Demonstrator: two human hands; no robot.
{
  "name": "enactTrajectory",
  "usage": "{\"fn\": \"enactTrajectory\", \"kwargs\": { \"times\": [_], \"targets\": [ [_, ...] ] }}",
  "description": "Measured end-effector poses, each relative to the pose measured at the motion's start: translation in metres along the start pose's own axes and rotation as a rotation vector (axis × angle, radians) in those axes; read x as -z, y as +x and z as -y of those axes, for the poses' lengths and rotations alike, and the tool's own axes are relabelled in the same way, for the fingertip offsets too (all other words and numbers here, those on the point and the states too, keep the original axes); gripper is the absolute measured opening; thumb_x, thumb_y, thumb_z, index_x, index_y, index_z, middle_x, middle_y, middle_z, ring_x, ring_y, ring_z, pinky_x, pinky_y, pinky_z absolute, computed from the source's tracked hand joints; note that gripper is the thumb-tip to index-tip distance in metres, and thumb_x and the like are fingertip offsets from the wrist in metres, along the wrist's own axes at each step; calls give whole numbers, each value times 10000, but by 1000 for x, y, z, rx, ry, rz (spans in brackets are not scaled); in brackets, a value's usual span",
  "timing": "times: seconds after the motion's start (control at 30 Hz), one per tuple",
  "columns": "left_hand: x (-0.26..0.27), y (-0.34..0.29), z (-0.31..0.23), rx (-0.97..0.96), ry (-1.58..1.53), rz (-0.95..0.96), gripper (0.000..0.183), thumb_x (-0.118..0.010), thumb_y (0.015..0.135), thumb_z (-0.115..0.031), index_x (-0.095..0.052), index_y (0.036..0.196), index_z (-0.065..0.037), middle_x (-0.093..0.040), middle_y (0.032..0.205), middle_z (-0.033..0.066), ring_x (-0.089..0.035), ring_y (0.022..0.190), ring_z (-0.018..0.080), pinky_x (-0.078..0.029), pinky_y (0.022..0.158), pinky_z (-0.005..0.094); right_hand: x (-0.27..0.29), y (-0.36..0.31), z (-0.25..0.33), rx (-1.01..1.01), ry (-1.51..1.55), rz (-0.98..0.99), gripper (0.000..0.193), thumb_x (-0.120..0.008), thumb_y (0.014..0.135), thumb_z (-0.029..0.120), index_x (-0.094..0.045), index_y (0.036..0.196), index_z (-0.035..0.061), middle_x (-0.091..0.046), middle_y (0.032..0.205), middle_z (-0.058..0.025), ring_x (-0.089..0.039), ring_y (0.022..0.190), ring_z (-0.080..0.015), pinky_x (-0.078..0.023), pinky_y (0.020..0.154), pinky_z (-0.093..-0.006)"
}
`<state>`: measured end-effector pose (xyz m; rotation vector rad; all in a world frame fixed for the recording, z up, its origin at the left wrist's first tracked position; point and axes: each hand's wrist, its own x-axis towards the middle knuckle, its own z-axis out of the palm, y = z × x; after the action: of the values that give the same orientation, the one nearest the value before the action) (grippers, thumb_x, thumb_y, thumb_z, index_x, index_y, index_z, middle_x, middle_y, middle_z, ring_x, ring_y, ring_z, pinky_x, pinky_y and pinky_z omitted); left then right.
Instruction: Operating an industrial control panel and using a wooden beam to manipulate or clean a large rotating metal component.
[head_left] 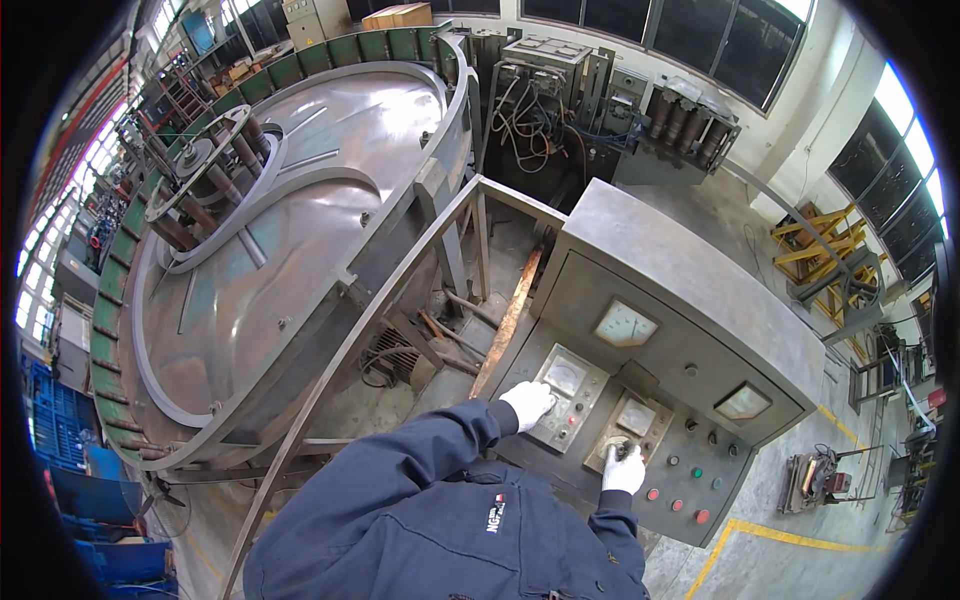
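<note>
Both my hands, in white gloves, are at a grey control console with a sloping front. My left hand is closed at the lower left of one meter panel; whatever its fingers hold is hidden. My right hand pinches a dark control knob on a second, similar panel. To the right of that hand are red push buttons and green buttons. Two larger gauges, a left one and a right one, sit higher on the console.
A big round machine with a metal bed and green-sided rim stands left, behind a metal rail. A rusty bar leans beside the console. Cabled equipment stands at the back. Yellow frames and a small cart are right.
</note>
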<state>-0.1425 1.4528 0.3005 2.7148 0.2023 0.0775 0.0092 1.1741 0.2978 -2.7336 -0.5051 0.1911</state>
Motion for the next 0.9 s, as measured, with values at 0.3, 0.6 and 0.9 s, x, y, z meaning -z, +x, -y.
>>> {"fn": "enactTrajectory", "kwargs": {
  "times": [0.3, 0.6, 0.9],
  "targets": [
    [1, -1, -4, 71, -3, 15, 203, -604, 987, -217, -714, 980, -47, -695, 973, 206, -715, 891, 405, -583, 791, 529, 5, -1, 5, 0, 8, 0, 362, -792, 932, 356, -722, 1164, 86, -792, 1039, -171, -769, 944, -364, -601, 853, -456],
    [4, -1, -7, 128, 9, 29, 209, -632, 971, -245, -726, 979, -58, -701, 991, 202, -720, 899, 404, -590, 795, 527, 7, -2, 7, 5, 10, -4, 352, -784, 936, 349, -726, 1162, 84, -795, 1031, -165, -773, 937, -350, -602, 847, -449],
    [12, -1, -12, 146, 9, 49, 217, -673, 948, -266, -730, 1001, -63, -703, 1003, 199, -722, 914, 396, -589, 805, 524, 6, -2, 7, 2, -29, -24, 356, -788, 935, 349, -726, 1162, 83, -797, 1012, -158, -775, 921, -347, -605, 837, -447]
  ]
}}
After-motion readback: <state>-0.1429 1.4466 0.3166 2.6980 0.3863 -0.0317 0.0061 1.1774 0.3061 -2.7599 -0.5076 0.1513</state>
